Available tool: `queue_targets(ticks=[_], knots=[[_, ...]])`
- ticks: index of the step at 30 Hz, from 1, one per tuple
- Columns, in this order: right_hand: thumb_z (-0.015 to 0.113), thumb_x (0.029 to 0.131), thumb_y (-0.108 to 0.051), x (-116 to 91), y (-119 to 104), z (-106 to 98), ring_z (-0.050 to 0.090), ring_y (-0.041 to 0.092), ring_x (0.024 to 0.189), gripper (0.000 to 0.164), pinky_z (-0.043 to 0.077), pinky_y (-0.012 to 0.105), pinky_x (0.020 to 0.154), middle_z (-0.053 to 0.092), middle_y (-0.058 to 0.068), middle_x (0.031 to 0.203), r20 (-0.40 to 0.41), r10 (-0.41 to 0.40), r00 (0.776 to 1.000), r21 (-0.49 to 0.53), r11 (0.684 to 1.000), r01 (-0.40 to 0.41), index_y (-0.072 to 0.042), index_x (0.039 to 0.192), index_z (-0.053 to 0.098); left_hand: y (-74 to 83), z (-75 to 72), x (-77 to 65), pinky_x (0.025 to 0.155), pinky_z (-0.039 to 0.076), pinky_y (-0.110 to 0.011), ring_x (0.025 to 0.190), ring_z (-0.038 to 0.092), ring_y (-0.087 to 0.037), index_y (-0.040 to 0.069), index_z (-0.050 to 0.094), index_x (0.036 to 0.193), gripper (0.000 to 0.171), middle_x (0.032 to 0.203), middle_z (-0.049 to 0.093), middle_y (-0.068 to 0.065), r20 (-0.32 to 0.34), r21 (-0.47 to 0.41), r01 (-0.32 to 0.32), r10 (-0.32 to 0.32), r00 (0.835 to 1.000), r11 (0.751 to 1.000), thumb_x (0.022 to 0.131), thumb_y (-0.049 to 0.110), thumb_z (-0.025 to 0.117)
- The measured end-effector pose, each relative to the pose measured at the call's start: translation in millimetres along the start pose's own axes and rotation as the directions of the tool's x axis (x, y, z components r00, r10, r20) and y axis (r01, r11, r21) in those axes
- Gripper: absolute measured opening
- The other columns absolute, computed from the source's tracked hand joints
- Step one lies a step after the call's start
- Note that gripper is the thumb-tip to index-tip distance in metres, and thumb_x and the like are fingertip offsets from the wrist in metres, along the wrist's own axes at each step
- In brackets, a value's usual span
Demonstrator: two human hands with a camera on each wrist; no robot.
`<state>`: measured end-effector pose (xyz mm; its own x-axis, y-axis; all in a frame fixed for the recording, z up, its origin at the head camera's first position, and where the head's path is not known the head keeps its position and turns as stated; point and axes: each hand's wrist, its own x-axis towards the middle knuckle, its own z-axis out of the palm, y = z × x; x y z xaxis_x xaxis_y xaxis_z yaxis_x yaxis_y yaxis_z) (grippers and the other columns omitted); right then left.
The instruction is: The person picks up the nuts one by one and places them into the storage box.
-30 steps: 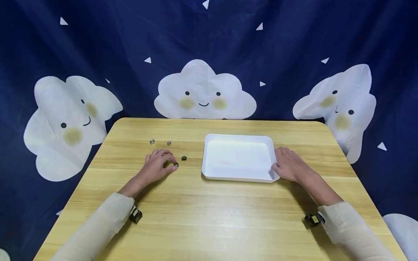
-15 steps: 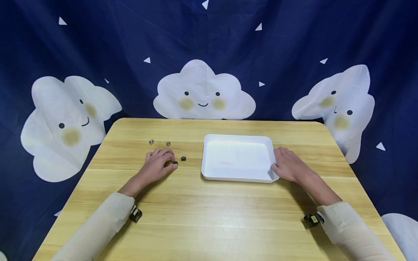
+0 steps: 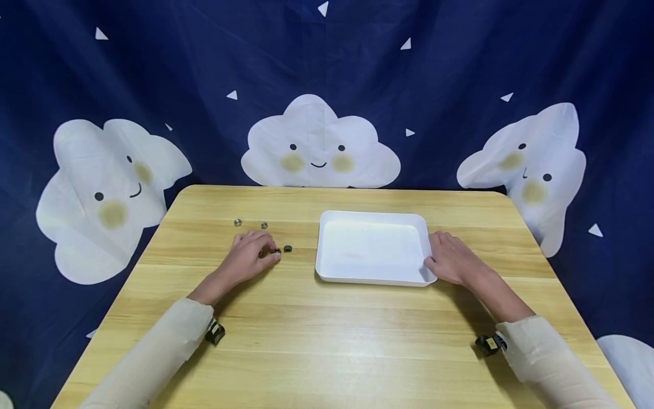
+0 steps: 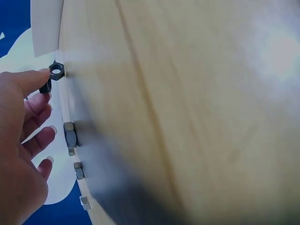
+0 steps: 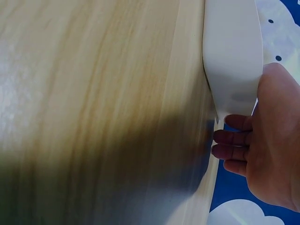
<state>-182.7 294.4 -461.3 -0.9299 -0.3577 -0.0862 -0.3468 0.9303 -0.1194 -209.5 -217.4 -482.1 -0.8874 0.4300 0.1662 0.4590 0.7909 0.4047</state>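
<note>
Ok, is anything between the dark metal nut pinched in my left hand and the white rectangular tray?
Yes: a second dark hexagonal metal nut sits on the light wooden table close beside the pinched nut, on the side toward the tray. Beyond it, only the tray's raised rim shows in the way.

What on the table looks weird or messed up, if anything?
One small thing: a faint pinkish mark inside the white tray, odd because the rest looks mostly white. I can't tell whether it's a stain or reflection. Nothing looks spilled or broken.
</note>
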Motion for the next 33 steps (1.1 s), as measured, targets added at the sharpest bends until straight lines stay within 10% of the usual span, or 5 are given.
queue_targets(ticks=[33], knots=[[0.048, 0.094, -0.022, -1, 1, 1, 0.053, 0.037, 0.105, 0.041, 0.044, 0.052, 0.093, 0.057, 0.024, 0.118, -0.021, -0.009, 1.0, -0.002, 1.0, 0.009, 0.009, 0.12, 0.049, 23.4, -16.5, 27.8, 0.096, 0.037, -0.047, 0.105, 0.062, -0.027, 0.01, 0.071, 0.109, 0.026, 0.114, 0.074, -0.006, -0.03, -0.049, -0.019, 0.018, 0.999, 0.999, 0.097, 0.034, 0.073]])
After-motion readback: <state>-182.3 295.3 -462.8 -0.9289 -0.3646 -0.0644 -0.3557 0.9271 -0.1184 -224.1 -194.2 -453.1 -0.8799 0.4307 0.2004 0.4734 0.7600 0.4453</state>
